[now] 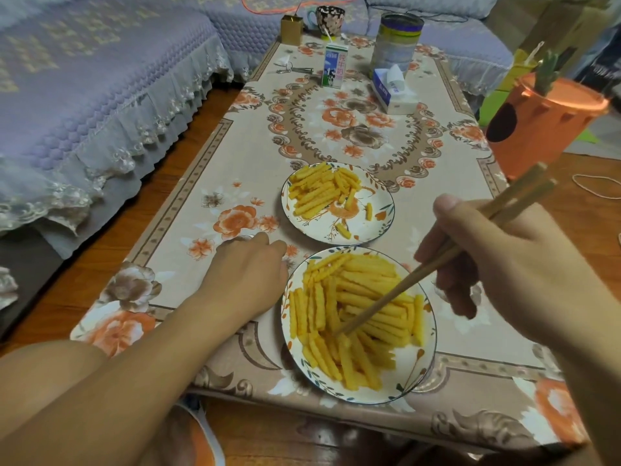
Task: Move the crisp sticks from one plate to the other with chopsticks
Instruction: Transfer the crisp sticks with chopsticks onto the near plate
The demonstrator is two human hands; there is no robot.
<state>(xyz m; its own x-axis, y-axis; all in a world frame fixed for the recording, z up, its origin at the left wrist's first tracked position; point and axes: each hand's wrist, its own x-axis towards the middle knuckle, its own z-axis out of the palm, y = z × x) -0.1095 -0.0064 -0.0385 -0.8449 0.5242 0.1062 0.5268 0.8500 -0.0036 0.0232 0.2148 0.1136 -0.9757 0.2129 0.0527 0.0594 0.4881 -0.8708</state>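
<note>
Right hand [510,264] at right of frame, fingers curled round a pair of wooden chopsticks [396,294]; the tips are down among the crisp sticks [356,307] on the near plate [416,375], lower centre. Whether a stick is pinched between the tips cannot be told. Left hand [248,267] lies left of the near plate on the flower-patterned desk [208,176], fingers loosely bent, holding nothing, knuckles just beside the plate's rim. The far plate [373,227], centre of frame, almost touches the near one and carries a smaller heap of sticks in its upper left half, plus a few loose ones. Upper centre: milk carton [333,65] with straw, tall tin [396,42], tissue pack [393,90], patterned mug [327,16], small brown box [291,30]. Orange bin [541,129] at right edge. Lilac-covered sofa [84,79] fills upper left.
</note>
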